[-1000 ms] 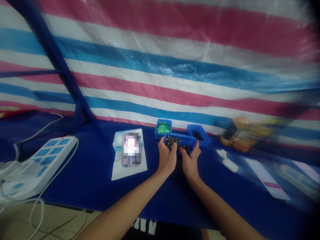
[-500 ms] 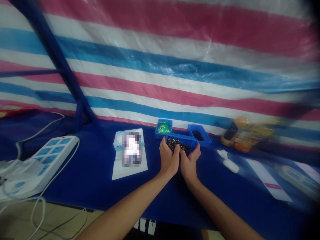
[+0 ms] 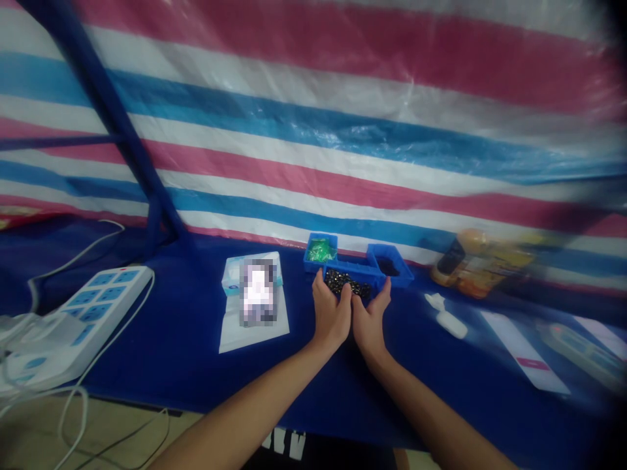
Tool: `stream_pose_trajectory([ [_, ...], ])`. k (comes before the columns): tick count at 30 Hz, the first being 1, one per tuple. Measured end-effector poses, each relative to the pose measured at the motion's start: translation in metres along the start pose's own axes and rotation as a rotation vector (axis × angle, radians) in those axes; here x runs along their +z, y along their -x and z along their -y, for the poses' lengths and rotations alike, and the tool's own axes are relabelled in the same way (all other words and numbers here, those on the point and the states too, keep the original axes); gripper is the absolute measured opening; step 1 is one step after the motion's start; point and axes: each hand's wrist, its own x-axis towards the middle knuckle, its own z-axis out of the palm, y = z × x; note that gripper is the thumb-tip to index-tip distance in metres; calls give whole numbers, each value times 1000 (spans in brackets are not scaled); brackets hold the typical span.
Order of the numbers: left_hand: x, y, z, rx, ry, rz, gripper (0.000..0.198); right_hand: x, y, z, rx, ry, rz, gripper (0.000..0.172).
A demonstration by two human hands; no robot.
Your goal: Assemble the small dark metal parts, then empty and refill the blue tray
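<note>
A blue tray (image 3: 360,266) full of small dark metallic parts (image 3: 343,283) is between my two hands on the dark blue table. My left hand (image 3: 330,312) is wrapped round its left and front side, thumb at the near edge. My right hand (image 3: 371,320) grips the right and front side, its thumb close to the other thumb. Just behind, on the left, sits a blue bin (image 3: 321,264) with green pieces. Behind on the right is another blue bin (image 3: 401,279) with dark contents. The fingers' undersides are hidden.
Left of my hands lies a white sheet (image 3: 255,336) with a tissue box and a blurred-out item. A white power strip (image 3: 100,297) with cables is at far left. On the right are a white object (image 3: 451,324), orange-yellow packages (image 3: 482,271) and a white card (image 3: 524,352).
</note>
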Motion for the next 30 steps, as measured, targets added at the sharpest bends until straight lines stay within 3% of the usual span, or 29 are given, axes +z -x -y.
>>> stream_pose_trajectory([
  [16,2,-1,4,24,25,-19,68,3,-3,-11,-64,22,-16,95],
  [30,3,-1,4,43,-20,-14,73,2,-3,-8,-29,-8,-2,97],
])
